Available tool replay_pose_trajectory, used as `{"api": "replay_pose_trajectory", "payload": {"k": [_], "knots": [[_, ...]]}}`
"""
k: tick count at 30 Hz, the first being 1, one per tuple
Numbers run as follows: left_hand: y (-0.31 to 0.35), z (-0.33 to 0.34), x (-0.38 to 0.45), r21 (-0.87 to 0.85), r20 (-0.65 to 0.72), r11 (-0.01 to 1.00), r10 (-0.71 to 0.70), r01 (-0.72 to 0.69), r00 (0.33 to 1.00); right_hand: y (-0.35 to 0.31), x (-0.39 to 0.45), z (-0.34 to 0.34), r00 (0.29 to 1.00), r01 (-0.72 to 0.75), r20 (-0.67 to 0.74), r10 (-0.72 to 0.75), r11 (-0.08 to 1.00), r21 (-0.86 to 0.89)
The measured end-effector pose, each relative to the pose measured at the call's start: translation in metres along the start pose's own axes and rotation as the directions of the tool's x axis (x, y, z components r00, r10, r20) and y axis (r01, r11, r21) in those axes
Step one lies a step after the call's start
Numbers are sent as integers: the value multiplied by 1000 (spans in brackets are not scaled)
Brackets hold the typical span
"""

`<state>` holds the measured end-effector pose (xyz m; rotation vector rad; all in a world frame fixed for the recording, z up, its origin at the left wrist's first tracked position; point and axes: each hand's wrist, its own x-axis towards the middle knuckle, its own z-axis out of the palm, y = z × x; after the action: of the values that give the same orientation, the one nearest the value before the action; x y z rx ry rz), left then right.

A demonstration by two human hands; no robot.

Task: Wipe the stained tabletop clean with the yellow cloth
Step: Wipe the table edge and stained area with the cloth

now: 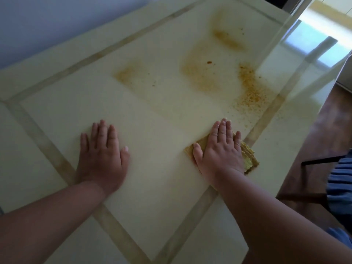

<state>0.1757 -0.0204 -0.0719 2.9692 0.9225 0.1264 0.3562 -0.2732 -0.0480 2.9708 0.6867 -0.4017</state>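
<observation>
Right hand [219, 151] presses flat on the folded yellow cloth [249, 157] near the surface [57, 115] edge, left hand [102, 155] splayed bare, and a careless push could smear the orange-brown stains [202, 73] or flick crumbs [251, 92] overboard.

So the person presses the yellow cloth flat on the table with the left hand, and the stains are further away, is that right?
Not quite: the head view shows the right hand pressing the yellow cloth flat. The left hand lies bare on the table. The stains are indeed further away.
</observation>
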Motion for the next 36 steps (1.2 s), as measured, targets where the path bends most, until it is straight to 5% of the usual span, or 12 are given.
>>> {"api": "replay_pose_trajectory", "payload": {"k": [11, 17, 23, 36], "knots": [[-11, -16, 14, -102, -9, 994, 27, -28, 1000, -103, 76, -20, 1000, 17, -7, -17, 1000, 16], [-110, -22, 166, -125, -148, 992, -30, 11, 989, -146, 106, -27, 1000, 20, -21, -20, 1000, 13], [-202, -17, 302, -96, 44, 995, 24, -20, 999, -191, 138, -37, 998, 45, -34, -45, 999, 10], [-203, 5, 308, 13, 21, 996, 87, -87, 996, -330, 250, -71, 984, 167, -70, -163, 984, 66]]}}
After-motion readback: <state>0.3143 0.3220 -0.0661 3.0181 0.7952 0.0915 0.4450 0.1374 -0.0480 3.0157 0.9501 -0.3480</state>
